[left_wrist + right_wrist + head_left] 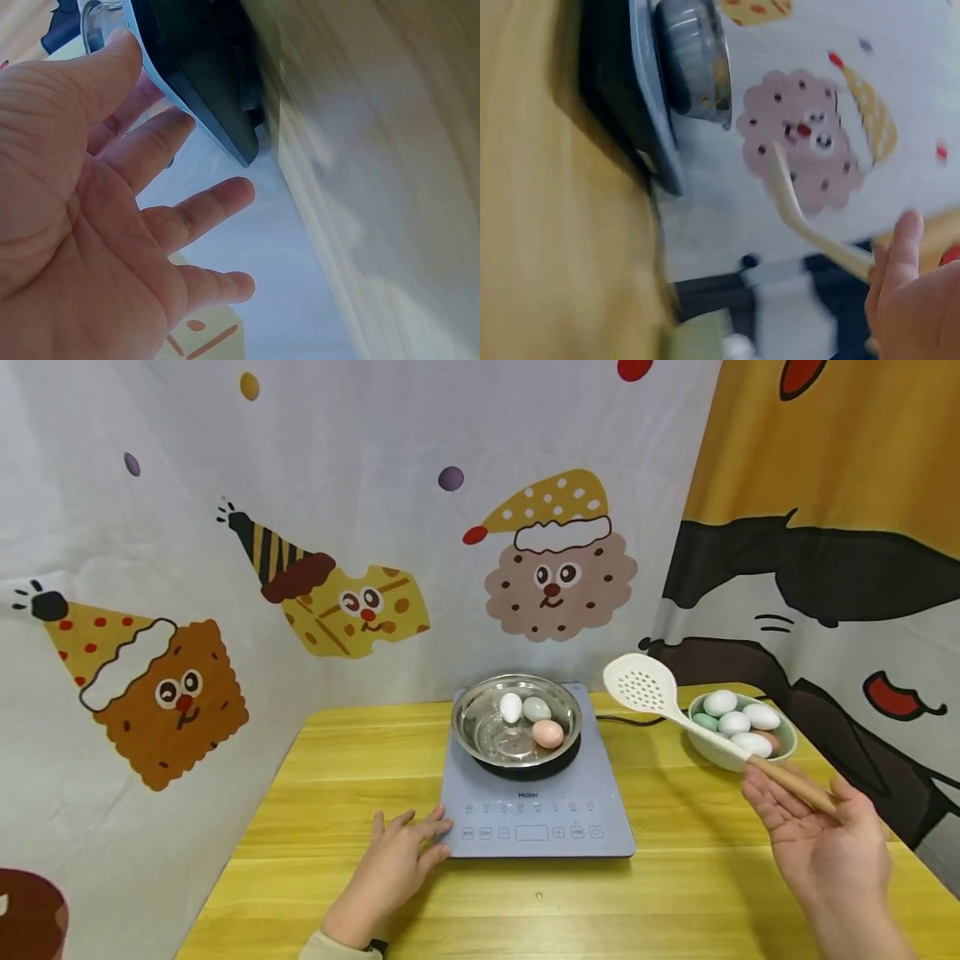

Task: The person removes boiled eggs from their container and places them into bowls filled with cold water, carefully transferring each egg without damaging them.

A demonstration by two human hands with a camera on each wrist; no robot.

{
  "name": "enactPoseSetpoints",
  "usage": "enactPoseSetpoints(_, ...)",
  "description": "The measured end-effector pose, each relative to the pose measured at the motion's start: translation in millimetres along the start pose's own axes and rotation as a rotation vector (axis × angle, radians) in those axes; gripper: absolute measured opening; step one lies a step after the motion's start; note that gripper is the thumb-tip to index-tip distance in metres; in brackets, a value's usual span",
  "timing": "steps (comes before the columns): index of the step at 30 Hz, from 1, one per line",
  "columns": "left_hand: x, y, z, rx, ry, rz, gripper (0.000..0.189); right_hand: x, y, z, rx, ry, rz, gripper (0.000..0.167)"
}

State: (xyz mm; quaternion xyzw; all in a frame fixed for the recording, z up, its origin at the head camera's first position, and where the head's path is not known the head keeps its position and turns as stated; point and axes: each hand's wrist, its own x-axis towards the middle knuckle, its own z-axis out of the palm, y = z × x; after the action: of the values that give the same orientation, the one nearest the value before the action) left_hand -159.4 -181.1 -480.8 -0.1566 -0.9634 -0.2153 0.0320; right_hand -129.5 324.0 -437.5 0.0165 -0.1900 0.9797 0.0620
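My right hand [828, 847] holds a white slotted spoon [712, 739] by its wooden handle, thumb over it and the other fingers extended beneath. The spoon's perforated head is in the air, between the steel pan and the bowl of eggs. My left hand [397, 864] is at the front left corner of the induction cooker [540, 777], fingers spread; the left wrist view shows its palm with nothing held. On the cooker sits a round steel pan [468, 739] with a white egg [511, 707], a pale green egg [536, 709] and a brown egg [548, 734].
A pale green bowl [712, 753] with several eggs stands at the right rear of the wooden table [315, 827], behind my right hand. A black cord [637, 722] runs from the cooker toward the bowl. A printed cloth [375, 460] hangs behind the table.
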Motion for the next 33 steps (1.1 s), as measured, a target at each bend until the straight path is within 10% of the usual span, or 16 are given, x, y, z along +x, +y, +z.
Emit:
enactPoseSetpoints(6,-0.9,-1.8,1.7,-0.008,-0.007,-0.007,0.038,25.8,42.0,64.8,-0.907,-0.646,-0.412,0.037)
enactPoseSetpoints(13,-0.4,-3.5,3.6,-0.027,-0.009,-0.001,0.038,36.9,51.2,91.8,-1.590,-0.744,-0.477,0.043)
enactPoseSetpoints(24,2.2,-6.2,-1.5,-0.019,-0.009,-0.001,0.038,58.6,78.5,79.5,-1.003,-0.831,-0.118,0.041)
enactPoseSetpoints(33,0.9,-7.1,1.3,-0.036,-0.013,-0.009,0.038,68.4,94.2,68.1,-0.630,-0.258,0.183,0.048)
